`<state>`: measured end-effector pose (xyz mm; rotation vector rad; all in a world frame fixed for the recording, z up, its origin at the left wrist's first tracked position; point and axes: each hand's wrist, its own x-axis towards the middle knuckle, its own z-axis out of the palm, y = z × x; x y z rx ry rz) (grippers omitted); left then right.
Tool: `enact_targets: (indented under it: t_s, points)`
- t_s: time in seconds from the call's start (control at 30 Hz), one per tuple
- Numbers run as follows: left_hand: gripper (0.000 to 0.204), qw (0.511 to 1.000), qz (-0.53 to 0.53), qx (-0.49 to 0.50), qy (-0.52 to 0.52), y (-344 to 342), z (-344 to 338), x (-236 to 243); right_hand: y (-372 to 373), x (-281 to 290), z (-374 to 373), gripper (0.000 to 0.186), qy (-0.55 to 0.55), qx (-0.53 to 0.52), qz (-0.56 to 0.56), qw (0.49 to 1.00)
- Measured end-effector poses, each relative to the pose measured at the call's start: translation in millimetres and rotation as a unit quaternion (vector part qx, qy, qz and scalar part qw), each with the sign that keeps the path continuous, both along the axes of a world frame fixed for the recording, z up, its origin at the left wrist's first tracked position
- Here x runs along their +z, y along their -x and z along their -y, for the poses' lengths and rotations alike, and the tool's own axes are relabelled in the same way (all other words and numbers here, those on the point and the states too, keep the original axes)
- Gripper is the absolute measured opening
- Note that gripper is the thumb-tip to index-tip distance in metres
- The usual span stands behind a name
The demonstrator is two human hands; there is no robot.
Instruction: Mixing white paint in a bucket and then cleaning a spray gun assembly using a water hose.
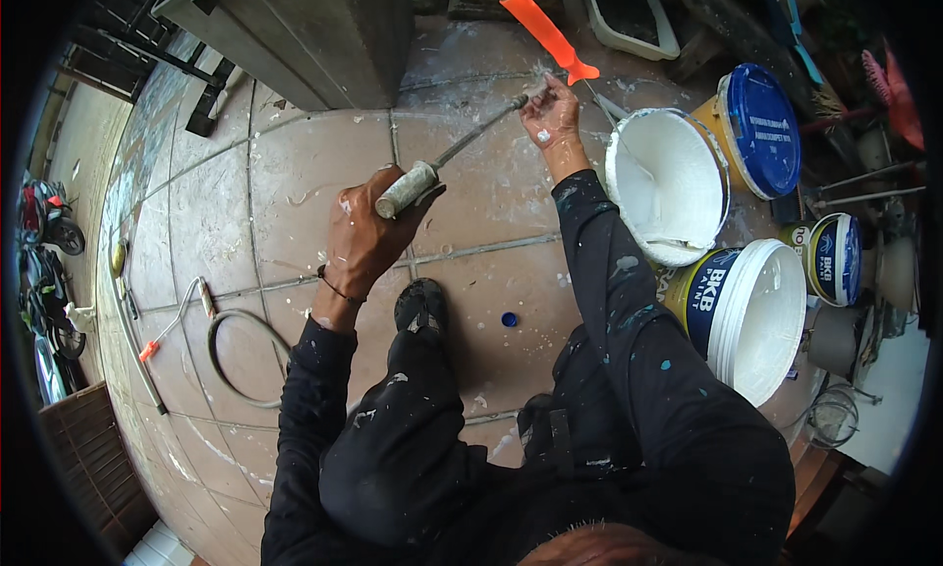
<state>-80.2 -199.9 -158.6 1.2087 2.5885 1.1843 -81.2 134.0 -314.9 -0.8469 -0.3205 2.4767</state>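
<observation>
My left hand (365,234) is closed around a worn, paint-crusted grey cylinder (407,191) with a thin metal rod (479,136) running out of it up to the right. At the rod's dark far end is my right hand (552,119), its fingers bent together and white paint on the palm. Some pale, wispy stuff shows by those fingertips; whether they pinch the rod's end or this stuff is hard to make out. Just beyond the right hand, a bright orange handle (550,33) slants down from the top edge.
To the right stand a paint-smeared white bucket (656,188), a yellow bucket with a blue lid (761,129), another open paint bucket (771,320) and a smaller lidded tub (835,259). A blue cap (509,319) lies between my feet. A grey hose loop (218,355) lies left on the tiles.
</observation>
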Motion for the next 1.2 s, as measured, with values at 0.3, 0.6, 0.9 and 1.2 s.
enact_targets:
  t_s: [0.3, 0.6, 0.9, 1.2]
  points:
    - [0.027, 0.999, -0.044, -0.027, 0.018, -3, -7, -8, 21, 24, -8, 0.026, -0.107, 0.047, 0.088, 0.989]
    - [0.024, 0.997, 0.057, -0.004, 0.057, 5, -22, -29, 18, 16, -12, 0.039, -0.005, -0.037, -0.092, 0.995]
    - [0.020, 0.996, 0.059, -0.064, -0.003, -19, -13, -57, 23, -2, -44, 0.043, 0.075, -0.116, -0.170, 0.976]
    - [0.027, 0.999, 0.018, -0.007, -0.027, 40, -32, -117, 20, -7, -2, 0.074, -0.022, -0.080, -0.093, 0.992]
